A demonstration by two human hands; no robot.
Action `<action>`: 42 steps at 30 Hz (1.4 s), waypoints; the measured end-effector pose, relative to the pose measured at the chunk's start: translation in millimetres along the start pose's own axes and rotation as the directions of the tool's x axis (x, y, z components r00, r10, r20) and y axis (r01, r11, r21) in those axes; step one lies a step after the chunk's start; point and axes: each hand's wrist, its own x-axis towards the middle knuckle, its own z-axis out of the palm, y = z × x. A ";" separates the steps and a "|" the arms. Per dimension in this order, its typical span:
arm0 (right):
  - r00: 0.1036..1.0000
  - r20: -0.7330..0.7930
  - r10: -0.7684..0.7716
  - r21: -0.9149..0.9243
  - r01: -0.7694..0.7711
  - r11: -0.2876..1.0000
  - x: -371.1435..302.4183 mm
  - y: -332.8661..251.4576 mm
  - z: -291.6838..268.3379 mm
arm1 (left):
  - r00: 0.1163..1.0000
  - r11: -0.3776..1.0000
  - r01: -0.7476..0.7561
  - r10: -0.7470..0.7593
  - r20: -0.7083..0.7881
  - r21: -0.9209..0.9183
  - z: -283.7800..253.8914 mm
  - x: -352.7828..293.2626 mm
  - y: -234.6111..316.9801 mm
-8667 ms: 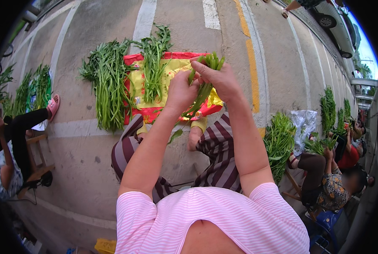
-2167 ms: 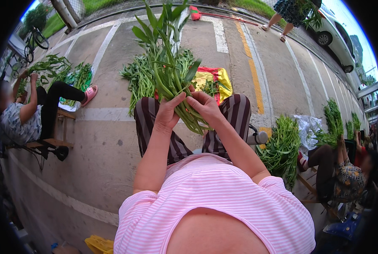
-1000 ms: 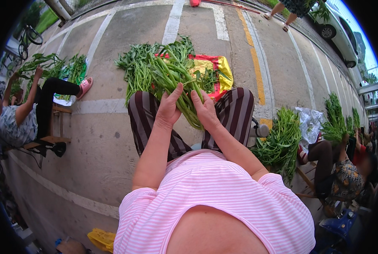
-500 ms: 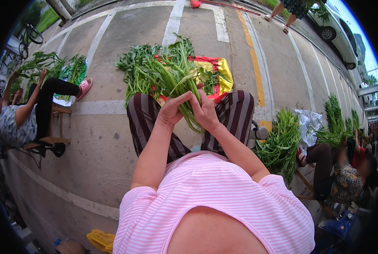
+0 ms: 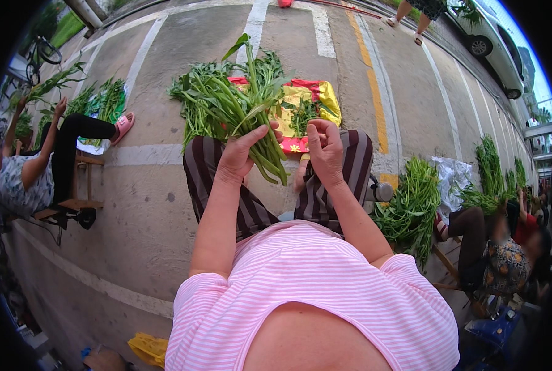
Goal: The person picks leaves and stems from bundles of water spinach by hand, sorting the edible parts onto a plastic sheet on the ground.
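Note:
My left hand (image 5: 239,156) is wrapped round a bunch of long-stemmed leafy greens (image 5: 265,145), which look like water spinach. Their pale cut ends point down between my knees and the leaves lean away from me. To the right, apart from the bunch, my right hand (image 5: 327,153) is closed, its thumb raised against the curled fingers. Anything pinched there is too small to tell. Beyond my knees lies a red and yellow plastic sheet (image 5: 329,106) with a few small leafy pieces (image 5: 302,116) on it. A heap of greens (image 5: 189,114) rests at its left, partly behind the bunch.
At the left a seated person (image 5: 29,164) handles greens beside another pile (image 5: 110,102). Close on my right is a big pile of greens (image 5: 409,210) next to a silvery sheet (image 5: 452,182), with another seated person (image 5: 505,266) beyond. A yellow bag (image 5: 147,349) lies at the lower left.
My right hand has come away from the bunch and moved right. The left hand keeps hold of the greens, which have shifted slightly left.

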 end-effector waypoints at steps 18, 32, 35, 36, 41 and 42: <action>0.984 0.177 0.033 -0.042 -0.026 0.999 29.6 -0.3 27.6 | 0.985 0.996 -0.036 0.050 -0.168 0.082 -2.5 4.1 -23.7; 0.970 0.183 0.161 0.087 -0.179 0.980 37.2 -1.8 -5.7 | 0.970 0.999 -0.011 0.023 -0.241 0.050 -19.7 1.4 -20.9; 0.966 0.195 0.170 0.036 -0.180 0.983 35.6 7.5 -13.9 | 0.960 0.996 -0.036 0.011 -0.278 -0.083 -15.7 2.3 -17.3; 0.963 0.207 0.174 0.027 -0.183 0.983 34.7 9.2 -15.8 | 0.956 0.989 -0.043 0.001 -0.295 -0.138 -15.5 2.1 -15.3; 0.938 0.282 0.201 0.046 -0.223 0.974 31.0 13.9 -16.8 | 0.967 0.988 -0.025 -0.015 -0.253 -0.155 -27.3 0.3 -6.3; 0.934 0.290 0.209 0.024 -0.225 0.974 30.5 14.8 -17.1 | 0.969 0.987 -0.029 -0.011 -0.247 -0.158 -28.8 0.3 -6.2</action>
